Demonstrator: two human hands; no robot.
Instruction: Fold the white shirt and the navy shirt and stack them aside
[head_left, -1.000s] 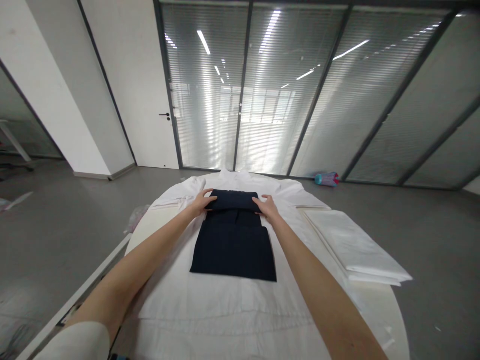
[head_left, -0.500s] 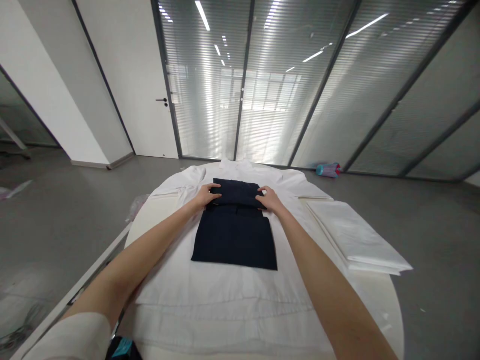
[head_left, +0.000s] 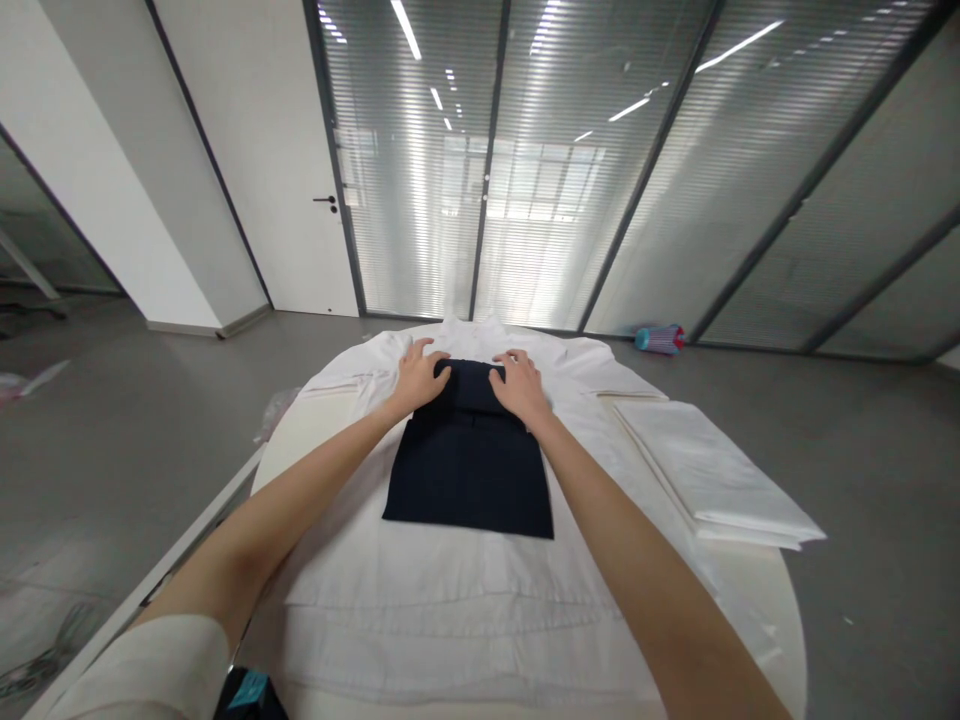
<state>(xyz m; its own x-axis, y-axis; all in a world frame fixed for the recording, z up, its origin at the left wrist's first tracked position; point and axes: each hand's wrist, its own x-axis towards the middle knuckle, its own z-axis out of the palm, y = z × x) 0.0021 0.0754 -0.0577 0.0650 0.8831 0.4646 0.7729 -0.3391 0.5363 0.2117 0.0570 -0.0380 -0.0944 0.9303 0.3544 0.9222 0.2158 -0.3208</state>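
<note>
The left hand (head_left: pixel 420 378) and the right hand (head_left: pixel 517 386) are laid open with the fingers spread, one on each upper corner of a folded navy garment (head_left: pixel 469 470). They are pressed flat rather than pinching, and the placing seems meant to hold the top fold down and square. The garment is centred on a white shirt (head_left: pixel 450 590), which is spread out with its collar on the far side, on a round white table (head_left: pixel 765 590). The dark layers appear to be kept within the body of the shirt. A stack of folded white cloth (head_left: pixel 709 470) is set just beside the shirt on the right, apparently placed out of the way. A crumpled clear plastic bag (head_left: pixel 274 415) is seen at the table's far left edge, and both forearms are stretched across the shirt.
</note>
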